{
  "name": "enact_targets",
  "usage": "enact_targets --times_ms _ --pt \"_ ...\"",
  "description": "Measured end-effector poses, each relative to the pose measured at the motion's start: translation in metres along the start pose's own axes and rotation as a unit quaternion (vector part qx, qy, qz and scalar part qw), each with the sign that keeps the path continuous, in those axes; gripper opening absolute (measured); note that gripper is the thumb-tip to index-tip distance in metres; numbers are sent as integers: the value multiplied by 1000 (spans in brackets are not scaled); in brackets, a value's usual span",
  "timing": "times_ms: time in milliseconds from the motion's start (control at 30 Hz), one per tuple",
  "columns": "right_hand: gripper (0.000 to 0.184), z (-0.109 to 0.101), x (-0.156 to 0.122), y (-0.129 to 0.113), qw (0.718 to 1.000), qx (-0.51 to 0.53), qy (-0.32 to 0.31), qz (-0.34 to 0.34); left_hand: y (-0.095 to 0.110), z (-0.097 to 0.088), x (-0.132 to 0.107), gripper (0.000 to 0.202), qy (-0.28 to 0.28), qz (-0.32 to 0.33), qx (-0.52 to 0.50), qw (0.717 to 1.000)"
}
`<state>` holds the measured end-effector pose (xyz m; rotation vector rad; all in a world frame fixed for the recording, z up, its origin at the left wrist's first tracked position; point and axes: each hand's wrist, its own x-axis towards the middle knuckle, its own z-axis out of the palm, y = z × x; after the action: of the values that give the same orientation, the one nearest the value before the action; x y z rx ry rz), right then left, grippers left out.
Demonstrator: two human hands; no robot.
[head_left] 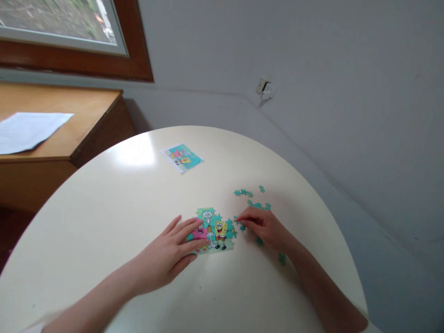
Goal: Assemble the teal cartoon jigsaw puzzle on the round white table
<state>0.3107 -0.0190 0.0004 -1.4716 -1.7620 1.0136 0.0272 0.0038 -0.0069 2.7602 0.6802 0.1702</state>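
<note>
A partly joined jigsaw puzzle point(210, 231) with cartoon figures lies flat on the white table. My left hand point(175, 249) rests with spread fingers over the puzzle's left side, hiding part of the pink figure. Just right of the puzzle, my right hand point(262, 225) pinches a small teal puzzle piece point(237, 220) between thumb and forefinger, close to the puzzle's right edge. Loose teal pieces point(243, 192) lie beyond that hand, and others are partly hidden beneath it. One more loose piece point(282, 259) sits near my right wrist.
A printed picture card point(183, 157) with the same cartoon figures lies farther back on the round white table point(104, 199). To the left stands a wooden cabinet point(93, 104) with white paper point(31, 129) on top. A wall socket with a plug point(266, 88) is behind the table.
</note>
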Motion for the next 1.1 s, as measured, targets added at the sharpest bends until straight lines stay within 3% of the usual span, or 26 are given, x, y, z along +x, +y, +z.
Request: enact_targets --times_ms 300,1100 --pt "16 2 -3 3 997 -6 -30 65 1 0 0 39 -2 0 2 1000" --pt "6 5 -1 -3 995 -90 -38 22 -1 3 -1 40 0 4 14 1000"
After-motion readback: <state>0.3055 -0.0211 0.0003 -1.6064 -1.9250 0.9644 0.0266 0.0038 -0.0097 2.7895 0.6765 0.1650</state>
